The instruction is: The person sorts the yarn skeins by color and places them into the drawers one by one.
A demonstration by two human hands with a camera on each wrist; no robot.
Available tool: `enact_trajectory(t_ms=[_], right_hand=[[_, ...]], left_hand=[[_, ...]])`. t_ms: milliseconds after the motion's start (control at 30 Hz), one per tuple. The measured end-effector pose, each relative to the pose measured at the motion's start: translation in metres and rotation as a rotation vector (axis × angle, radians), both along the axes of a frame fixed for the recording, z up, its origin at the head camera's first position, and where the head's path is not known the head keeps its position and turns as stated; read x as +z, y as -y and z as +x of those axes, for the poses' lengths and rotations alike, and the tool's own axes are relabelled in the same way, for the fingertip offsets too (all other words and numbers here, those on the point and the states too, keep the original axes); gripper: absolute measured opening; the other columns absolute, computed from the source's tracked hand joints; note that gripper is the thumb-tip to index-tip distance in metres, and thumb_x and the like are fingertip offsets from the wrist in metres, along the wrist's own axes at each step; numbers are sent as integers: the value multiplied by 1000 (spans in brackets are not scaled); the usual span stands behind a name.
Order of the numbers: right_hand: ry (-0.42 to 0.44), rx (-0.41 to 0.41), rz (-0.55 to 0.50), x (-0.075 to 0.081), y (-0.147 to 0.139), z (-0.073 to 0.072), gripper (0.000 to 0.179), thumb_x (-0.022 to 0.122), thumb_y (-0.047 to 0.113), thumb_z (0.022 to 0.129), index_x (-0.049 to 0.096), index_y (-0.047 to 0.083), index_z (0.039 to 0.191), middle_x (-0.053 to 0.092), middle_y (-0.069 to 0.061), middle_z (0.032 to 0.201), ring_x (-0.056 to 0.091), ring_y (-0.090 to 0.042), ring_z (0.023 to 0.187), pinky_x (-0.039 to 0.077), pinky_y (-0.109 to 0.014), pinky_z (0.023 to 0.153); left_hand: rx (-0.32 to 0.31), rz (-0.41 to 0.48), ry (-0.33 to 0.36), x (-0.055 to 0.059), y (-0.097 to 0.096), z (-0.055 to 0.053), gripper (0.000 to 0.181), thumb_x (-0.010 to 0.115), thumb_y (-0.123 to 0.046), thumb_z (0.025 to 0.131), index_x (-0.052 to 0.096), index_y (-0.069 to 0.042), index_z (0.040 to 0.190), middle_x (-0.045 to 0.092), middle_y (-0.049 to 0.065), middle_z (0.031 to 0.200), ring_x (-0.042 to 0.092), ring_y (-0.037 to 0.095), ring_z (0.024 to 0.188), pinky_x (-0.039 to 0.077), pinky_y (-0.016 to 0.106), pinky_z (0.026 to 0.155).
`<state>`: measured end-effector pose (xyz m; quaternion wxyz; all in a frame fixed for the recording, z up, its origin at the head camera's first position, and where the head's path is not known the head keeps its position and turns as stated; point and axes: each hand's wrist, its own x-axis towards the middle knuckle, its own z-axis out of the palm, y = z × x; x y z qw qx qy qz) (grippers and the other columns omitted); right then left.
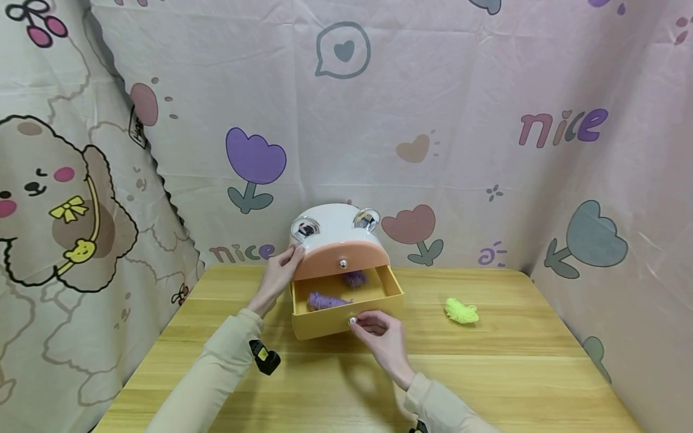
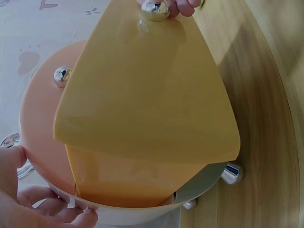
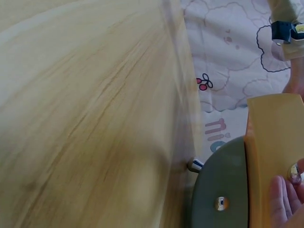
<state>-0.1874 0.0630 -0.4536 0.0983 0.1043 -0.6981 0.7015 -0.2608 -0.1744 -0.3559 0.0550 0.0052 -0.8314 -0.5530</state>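
Note:
A round white drawer box with mirrored eye-like knobs on top stands on the table. Its yellow drawer is pulled out under a pink upper drawer. Inside lie a light purple yarn bundle and a darker purple one. My left hand grips the box's left side, thumb near the front rim and fingers along the white wall. With thumb and fingertips my right hand pinches the yellow drawer's silver knob. In the right wrist view that hand is partly cut off.
To the right of the box, a neon yellow yarn bundle lies on the wooden table. Below the yellow drawer is a grey-green front with its own knob, above silver feet. A patterned cloth hangs behind.

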Motion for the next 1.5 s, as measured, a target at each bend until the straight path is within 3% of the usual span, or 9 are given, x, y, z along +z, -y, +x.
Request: enact_trajectory(t_ms=[400, 833, 1500], right_hand=[[-57, -17, 20, 0, 6, -9, 17, 81, 1, 81, 73, -6, 95, 75, -26, 92, 69, -3, 72, 60, -18, 69], [-24, -24, -7, 3, 13, -21, 18, 82, 0, 80, 73, -6, 94, 75, -26, 93, 69, -4, 73, 59, -16, 69], [-30, -21, 2, 3, 16, -38, 17, 81, -2, 80, 73, -6, 95, 75, -27, 93, 68, -4, 72, 58, -15, 69]], left_hand=[[13, 6, -15, 1, -2, 1, 72, 50, -51, 102, 35, -3, 154, 29, 9, 164, 26, 33, 154, 25, 45, 127], [3, 16, 22, 2, -1, 1, 66, 49, -44, 105, 33, -4, 155, 26, 7, 166, 22, 30, 156, 22, 44, 129], [0, 2, 17, 1, 0, 1, 66, 48, -45, 105, 33, -4, 155, 27, 7, 166, 22, 31, 155, 22, 44, 128]])
